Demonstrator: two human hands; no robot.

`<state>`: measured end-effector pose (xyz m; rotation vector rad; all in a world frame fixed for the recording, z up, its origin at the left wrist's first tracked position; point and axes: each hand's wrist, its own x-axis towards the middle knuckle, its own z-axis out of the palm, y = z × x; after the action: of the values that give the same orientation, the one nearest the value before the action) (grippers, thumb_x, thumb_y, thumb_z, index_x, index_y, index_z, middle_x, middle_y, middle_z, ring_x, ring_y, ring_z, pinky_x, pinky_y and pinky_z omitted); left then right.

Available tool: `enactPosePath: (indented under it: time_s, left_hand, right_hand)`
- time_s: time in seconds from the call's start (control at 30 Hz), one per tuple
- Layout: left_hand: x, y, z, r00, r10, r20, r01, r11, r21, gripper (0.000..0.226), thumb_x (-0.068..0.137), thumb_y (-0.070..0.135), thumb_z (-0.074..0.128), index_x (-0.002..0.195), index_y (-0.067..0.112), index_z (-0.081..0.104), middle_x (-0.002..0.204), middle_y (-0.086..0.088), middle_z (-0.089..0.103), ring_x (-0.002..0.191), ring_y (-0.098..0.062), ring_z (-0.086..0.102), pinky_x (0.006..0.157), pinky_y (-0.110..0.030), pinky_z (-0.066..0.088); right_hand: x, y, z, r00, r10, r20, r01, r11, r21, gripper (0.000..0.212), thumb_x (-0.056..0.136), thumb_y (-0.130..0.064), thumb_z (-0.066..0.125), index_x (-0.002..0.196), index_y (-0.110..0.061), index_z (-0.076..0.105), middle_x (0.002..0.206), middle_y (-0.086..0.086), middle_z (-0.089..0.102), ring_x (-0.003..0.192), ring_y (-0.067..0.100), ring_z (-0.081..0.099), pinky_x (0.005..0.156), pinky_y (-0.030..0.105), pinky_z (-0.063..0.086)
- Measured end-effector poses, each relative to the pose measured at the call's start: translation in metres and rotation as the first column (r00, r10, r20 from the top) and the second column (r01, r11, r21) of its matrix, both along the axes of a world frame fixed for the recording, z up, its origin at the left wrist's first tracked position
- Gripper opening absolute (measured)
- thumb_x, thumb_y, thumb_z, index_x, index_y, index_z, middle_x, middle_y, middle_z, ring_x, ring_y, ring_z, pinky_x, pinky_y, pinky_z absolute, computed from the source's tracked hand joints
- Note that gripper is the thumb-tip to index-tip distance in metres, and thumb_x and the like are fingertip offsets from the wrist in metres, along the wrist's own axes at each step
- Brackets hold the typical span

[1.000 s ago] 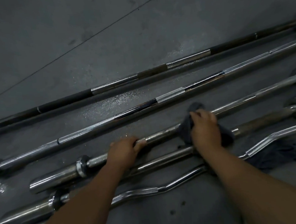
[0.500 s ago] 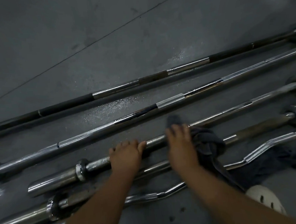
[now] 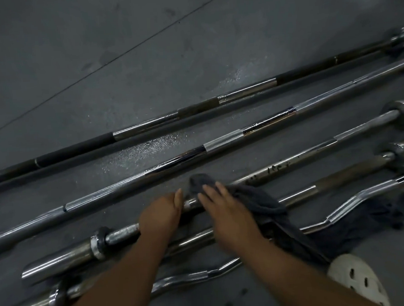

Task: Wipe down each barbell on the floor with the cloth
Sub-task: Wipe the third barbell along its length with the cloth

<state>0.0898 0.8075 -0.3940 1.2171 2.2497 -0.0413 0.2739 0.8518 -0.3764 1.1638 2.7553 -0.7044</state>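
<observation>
Grey concrete floor (image 3: 95, 53), wet sheen at centre, thin seam crossing upper left

Five bars laid side by side on it, all slanting lower left to upper right. Farthest: long black-and-chrome bar (image 3: 193, 109). Next: long knurled bar (image 3: 219, 143), glossy, droplets on the floor beside it. Then third bar (image 3: 314, 150), shorter, chrome, dark specks along the right half, collar near each end; under both hands. Nearer: fourth bar (image 3: 302, 192), dull brownish toward the right. Nearest: curl bar (image 3: 355, 202), wavy, lying partly over a dark rag (image 3: 371, 223) heaped on the floor

Dark grey cloth (image 3: 253, 197), bunched over the third bar about midway, tail trailing back across the fourth bar

Right hand (image 3: 228, 212): fingers straight and close together, pressing the cloth flat onto the bar; no pinch; somewhat blurred. Left hand (image 3: 162, 214): clamped over the bare shaft just beside the cloth, thumb lying along the steel, fingertips hidden on the far side

White perforated shoe (image 3: 355, 283) in the lower right corner

Handling, as judged: steel rigid and heavy, round, prone to roll on smooth concrete, slick where wet; best steadied on the bare shaft close to the stroke, not out at the end sleeve, likely to spin. Cloth soft and light, apt to slip off unless wrapped round the shaft or kept under the palm. Third bar probably part done; specked right half, fourth bar and curl bar likely outstanding
</observation>
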Motion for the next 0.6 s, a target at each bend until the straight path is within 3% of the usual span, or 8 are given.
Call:
enactPosePath:
  time_s: [0.07,0.17,0.27,0.33,0.4,0.5,0.57,0.6]
  left_hand:
    - [-0.007,0.010,0.001,0.997,0.073,0.024,-0.071,0.995,-0.075,0.067,0.101,0.059,0.019,0.100,0.015,0.069,0.111,-0.014,0.069,0.105,-0.033,0.063,0.088,-0.037,0.047]
    - [-0.007,0.012,0.002,0.998,0.058,-0.023,-0.060,0.993,-0.101,0.072,0.100,0.061,0.016,0.097,0.012,0.068,0.107,-0.015,0.069,0.102,-0.033,0.064,0.087,-0.037,0.047]
    - [0.010,-0.001,0.007,0.983,-0.053,-0.177,0.042,0.997,-0.063,0.059,0.101,0.057,0.018,0.100,0.019,0.063,0.097,-0.010,0.071,0.095,-0.034,0.066,0.083,-0.037,0.047]
    - [0.021,-0.013,0.013,0.982,-0.125,-0.144,0.126,0.992,-0.004,0.049,0.100,0.057,0.024,0.093,0.023,0.058,0.087,-0.006,0.069,0.087,-0.032,0.065,0.076,-0.038,0.046]
    - [0.022,-0.016,0.015,0.972,-0.191,-0.136,0.195,0.981,0.020,0.049,0.097,0.062,0.025,0.088,0.024,0.055,0.083,-0.003,0.067,0.082,-0.029,0.063,0.072,-0.038,0.045]
    - [0.008,0.001,0.005,0.990,-0.138,0.025,0.140,0.987,-0.082,0.063,0.097,0.067,0.015,0.103,0.023,0.060,0.106,-0.007,0.069,0.102,-0.029,0.064,0.084,-0.038,0.047]
    - [0.002,0.013,-0.002,0.992,-0.060,0.107,0.078,0.983,-0.166,0.076,0.096,0.069,0.009,0.116,0.021,0.064,0.120,-0.009,0.066,0.113,-0.030,0.061,0.096,-0.040,0.046]
    - [0.004,0.015,-0.004,0.996,-0.058,0.060,0.068,0.982,-0.178,0.078,0.096,0.066,0.006,0.116,0.020,0.065,0.118,-0.010,0.067,0.110,-0.030,0.062,0.095,-0.040,0.047]
  right_hand:
    - [0.019,0.032,-0.003,0.981,-0.194,0.015,0.193,0.981,0.032,0.065,0.074,-0.010,0.048,0.139,-0.016,0.051,0.153,0.007,0.042,0.142,0.036,0.035,0.103,0.048,0.046]
    - [0.018,0.040,0.005,0.900,-0.417,0.127,0.417,0.908,0.034,0.066,0.076,-0.009,0.057,0.142,-0.014,0.048,0.155,0.006,0.036,0.146,0.037,0.024,0.110,0.047,0.039]
    - [-0.009,-0.001,0.008,0.963,-0.242,0.116,0.247,0.969,-0.028,0.071,0.073,-0.013,0.058,0.142,-0.020,0.046,0.154,0.002,0.037,0.146,0.039,0.021,0.104,0.052,0.044]
    - [-0.004,-0.001,0.008,0.990,-0.120,0.073,0.123,0.992,-0.038,0.071,0.073,-0.012,0.059,0.142,-0.026,0.045,0.155,-0.001,0.037,0.147,0.034,0.024,0.100,0.049,0.046]
    - [0.017,0.026,0.002,0.984,-0.151,0.090,0.151,0.988,0.008,0.071,0.074,-0.009,0.059,0.142,-0.026,0.046,0.155,0.000,0.037,0.145,0.031,0.029,0.102,0.048,0.046]
    - [0.034,0.055,0.006,0.885,-0.424,0.193,0.427,0.904,0.027,0.069,0.079,-0.009,0.058,0.144,-0.022,0.043,0.158,0.002,0.031,0.147,0.033,0.022,0.108,0.048,0.040]
    - [0.011,0.035,0.013,0.917,-0.336,0.215,0.341,0.940,0.016,0.068,0.081,-0.012,0.055,0.147,-0.021,0.039,0.159,0.003,0.027,0.147,0.038,0.016,0.106,0.049,0.042]
    - [-0.002,0.016,0.015,0.964,-0.205,0.172,0.213,0.977,-0.032,0.069,0.081,-0.012,0.052,0.148,-0.021,0.038,0.160,0.003,0.025,0.148,0.039,0.015,0.103,0.051,0.044]
